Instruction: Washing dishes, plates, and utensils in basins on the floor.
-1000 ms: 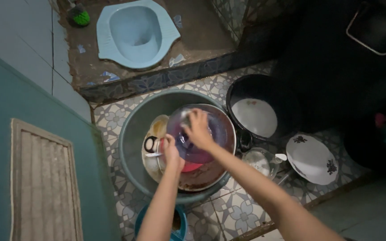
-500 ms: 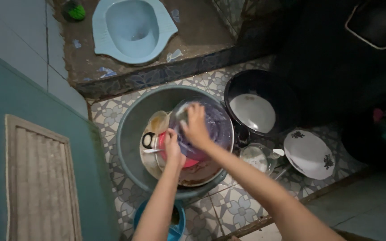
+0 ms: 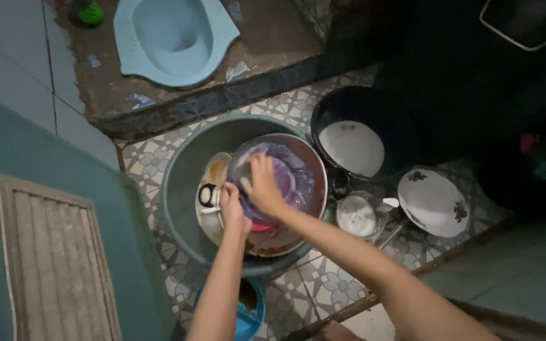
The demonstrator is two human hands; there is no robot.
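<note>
My left hand grips the near rim of a purple see-through bowl and holds it tilted over a large grey-green basin. My right hand is pressed inside the bowl, closed on something pale, perhaps a sponge, too small to tell. Soapy streaks cover the bowl's inside. Under the bowl lie a brown round tray, a red dish and a cream plate.
A black bucket with a white plate inside stands to the right. A flowered white plate and a glass lid lie on patterned floor tiles. A blue squat toilet is ahead, a teal door at left, and a blue tub below.
My right hand has slid from the bowl's upper middle toward its left side. The camera view has drifted, so everything sits slightly lower left.
</note>
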